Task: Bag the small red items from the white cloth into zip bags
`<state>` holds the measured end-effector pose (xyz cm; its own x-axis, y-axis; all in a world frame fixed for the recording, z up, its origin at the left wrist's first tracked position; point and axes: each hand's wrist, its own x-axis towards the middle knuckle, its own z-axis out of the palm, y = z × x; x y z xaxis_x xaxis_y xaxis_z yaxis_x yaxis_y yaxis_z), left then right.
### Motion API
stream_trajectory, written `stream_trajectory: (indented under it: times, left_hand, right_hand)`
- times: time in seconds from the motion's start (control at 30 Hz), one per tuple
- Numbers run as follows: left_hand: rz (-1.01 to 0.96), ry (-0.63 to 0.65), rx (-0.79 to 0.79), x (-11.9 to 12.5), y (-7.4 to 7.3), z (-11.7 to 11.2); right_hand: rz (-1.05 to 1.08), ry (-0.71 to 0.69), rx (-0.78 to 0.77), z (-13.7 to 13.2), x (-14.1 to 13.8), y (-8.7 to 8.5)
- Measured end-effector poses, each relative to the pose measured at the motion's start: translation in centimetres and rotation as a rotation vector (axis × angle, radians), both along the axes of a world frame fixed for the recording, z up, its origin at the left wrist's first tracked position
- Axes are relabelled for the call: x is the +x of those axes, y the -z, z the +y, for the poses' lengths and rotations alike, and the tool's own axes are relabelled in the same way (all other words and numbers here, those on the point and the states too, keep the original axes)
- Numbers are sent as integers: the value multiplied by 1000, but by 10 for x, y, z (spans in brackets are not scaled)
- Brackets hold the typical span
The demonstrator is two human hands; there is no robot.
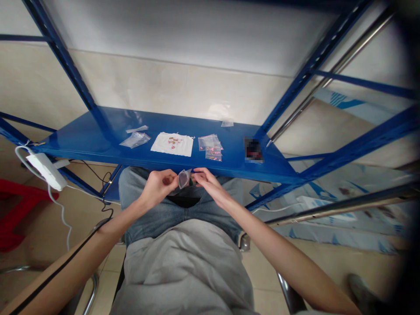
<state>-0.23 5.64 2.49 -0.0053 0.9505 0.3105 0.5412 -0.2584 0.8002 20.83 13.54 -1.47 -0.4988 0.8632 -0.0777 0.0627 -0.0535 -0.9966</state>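
Note:
Both my hands meet just in front of the blue shelf's (pixel 98 131) front edge, over my lap. My left hand (pixel 159 184) is closed and pinches one side of a small clear plastic bag (pixel 184 178). My right hand (pixel 206 180) is closed on the bag's other side. On the shelf behind lie a white cloth (pixel 172 144) with small pink and gold pieces on it, a pile of filled little bags (pixel 211 146) to its right, and empty clear bags (pixel 135 139) to its left.
A small dark object (pixel 253 151) sits on the shelf's right part. Another little bag (pixel 227 124) lies by the wall. A white power adapter (pixel 46 169) with cable hangs at the shelf's left end. Blue rack posts rise on both sides; a red stool (pixel 16 210) stands at left.

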Motion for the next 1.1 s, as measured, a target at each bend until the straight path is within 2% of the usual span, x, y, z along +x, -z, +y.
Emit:
stream_trajectory:
  times: [0.13,0.23,0.47,0.6,0.7,0.87,0.97,1.1]
  left_hand:
    - [-234,76,-83,-3,-7,2]
    - [-360,71,-101,-6,-6,5]
    - [-600,116,-135,-6,-8,7]
    - [-643,152,-182,-6,-4,11]
    - [-494,163,-169,-9,7,22]
    - [-19,100,-28,-13,25,37]
    - [176,127,3,-13,21,33]
    - [312,210,63,-9,6,19]
  right_hand:
    - [214,-94,-214,-1,-8,6]
    - [347,-143,-325,-3,-12,1]
    - [383,81,-366,-13,-8,-21]
    - [422,158,-362,0,-3,-41]
    - [366,166,-300,27,-2,-59]
    - [238,191,-170,95,-18,-80]
    - [146,189,-91,129,-33,-82]
    - [46,169,-3,155,-46,-77]
